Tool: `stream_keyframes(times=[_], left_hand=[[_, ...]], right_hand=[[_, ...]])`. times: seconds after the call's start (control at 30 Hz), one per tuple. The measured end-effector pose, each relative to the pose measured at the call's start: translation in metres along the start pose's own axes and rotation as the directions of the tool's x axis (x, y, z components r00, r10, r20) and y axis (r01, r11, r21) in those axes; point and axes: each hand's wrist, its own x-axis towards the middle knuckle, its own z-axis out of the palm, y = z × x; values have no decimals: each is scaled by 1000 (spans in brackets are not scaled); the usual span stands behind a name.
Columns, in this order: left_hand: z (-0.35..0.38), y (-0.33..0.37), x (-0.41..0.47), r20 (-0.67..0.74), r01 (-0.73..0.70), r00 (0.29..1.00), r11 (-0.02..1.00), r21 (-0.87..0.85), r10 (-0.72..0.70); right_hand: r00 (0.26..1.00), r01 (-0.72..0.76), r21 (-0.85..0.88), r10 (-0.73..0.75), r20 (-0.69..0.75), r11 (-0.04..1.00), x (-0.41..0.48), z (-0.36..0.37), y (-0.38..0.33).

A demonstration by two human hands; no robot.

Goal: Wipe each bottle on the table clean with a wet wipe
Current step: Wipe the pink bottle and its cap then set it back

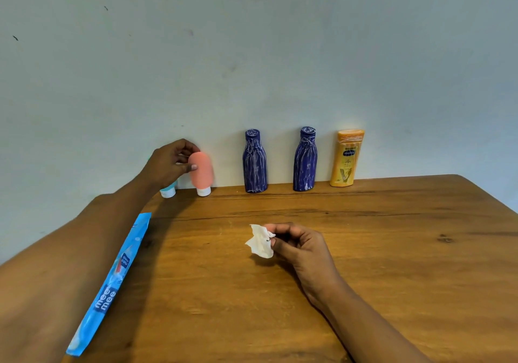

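So there are 5 bottles lined up along the back edge of the wooden table [364, 250], right up against the pale wall [252, 54]. From the left:

- a teal bottle [169, 191] (mostly hidden behind the wrist, only its white cap and a sliver of the body show)
- a pink bottle [202, 176] standing upside down on its white cap
- the left blue bottle [255, 163] and the right blue bottle [305, 160], both upright and covered in whitish scribbly streaks
- a yellow bottle [346, 160] at the far right, upright, with a few whitish marks near its top

The left hand [172, 163] reaches out to the pink bottle and grasps its upper part, thumb on the front face and fingers curled round behind. The bottle's cap looks to be down on the table, just beside the teal one.

The right hand [300, 247] hovers over the middle of the table, well in front of the 2 blue bottles. It's pinching a crumpled white wet wipe [260, 242] between thumb and fingertips. The wipe hangs off to the left of the hand, and I can't tell for sure whether its lower edge touches the wood.

A blue wipes pack [112, 278] with "mee mee" printed on it lies along the left edge of the table, right beside the left forearm.
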Motion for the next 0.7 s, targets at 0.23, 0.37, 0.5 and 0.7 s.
stream_keyframes(times=[0.23, 0.37, 0.5, 0.7], left_hand=[[12, -5, -8, -132, -30, 991, 998, 53, 37], [13, -8, -10, -170, -15, 985, 1000, 14, 17], [12, -10, -10, -159, -24, 987, 999, 28, 28], [12, -8, -11, -160, -13, 987, 1000, 21, 16]], right_hand=[[1000, 0, -22, 0, -5, 1000, 0, -1, 1], [1000, 7, -5, -7, -2, 1000, -1, 0, 0], [1000, -3, 1, 3, 1, 1000, 1, -1, 2], [1000, 0, 15, 0, -4, 1000, -1, 0, 1]])
